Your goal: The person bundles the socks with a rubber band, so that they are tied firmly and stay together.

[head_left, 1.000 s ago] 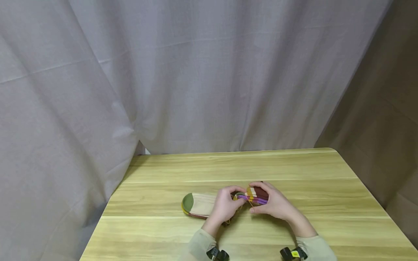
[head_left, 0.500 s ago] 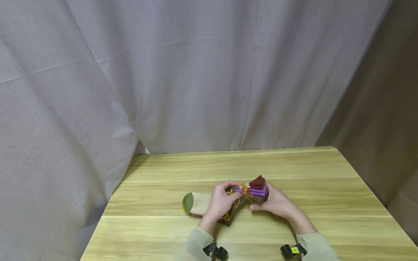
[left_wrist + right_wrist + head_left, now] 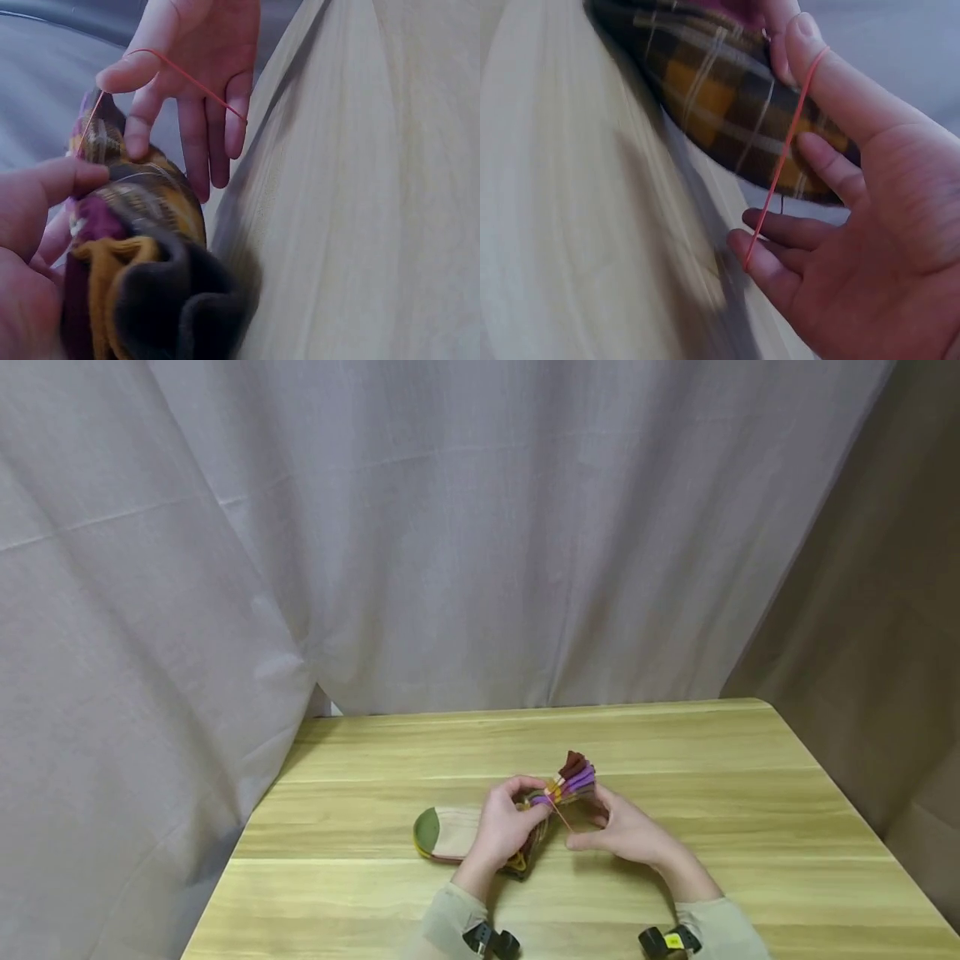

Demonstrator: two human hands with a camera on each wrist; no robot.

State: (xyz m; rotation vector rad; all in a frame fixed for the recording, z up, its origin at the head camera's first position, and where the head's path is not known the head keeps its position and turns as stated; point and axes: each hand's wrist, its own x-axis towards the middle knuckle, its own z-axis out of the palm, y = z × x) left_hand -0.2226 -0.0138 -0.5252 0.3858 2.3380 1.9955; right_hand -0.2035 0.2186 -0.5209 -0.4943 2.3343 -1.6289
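Note:
Several socks lie in a stack, a cream one with a green toe point(image 3: 456, 833) on top at the left end. My left hand point(image 3: 501, 825) pinches the bunched socks point(image 3: 576, 779) near the middle. Their maroon and purple ends fan up to the right. A thin red rubber band point(image 3: 781, 157) stretches between the thumb and little finger of my right hand point(image 3: 633, 835), whose fingers are spread. The band also runs to the bundle by my left thumb. In the right wrist view, the right index finger lies against the brown-and-yellow plaid sock point(image 3: 712, 90).
The wood-grain table point(image 3: 360, 768) spreads out around the hands. A grey curtain point(image 3: 450, 568) hangs behind its back edge, and a darker brown cloth point(image 3: 885, 652) hangs at the right. Each wrist carries a black strapped camera point(image 3: 660, 941).
My right fingers have come off the sock ends and spread, stretching the band. The maroon and purple ends have swung up and left. My left hand keeps its pinch.

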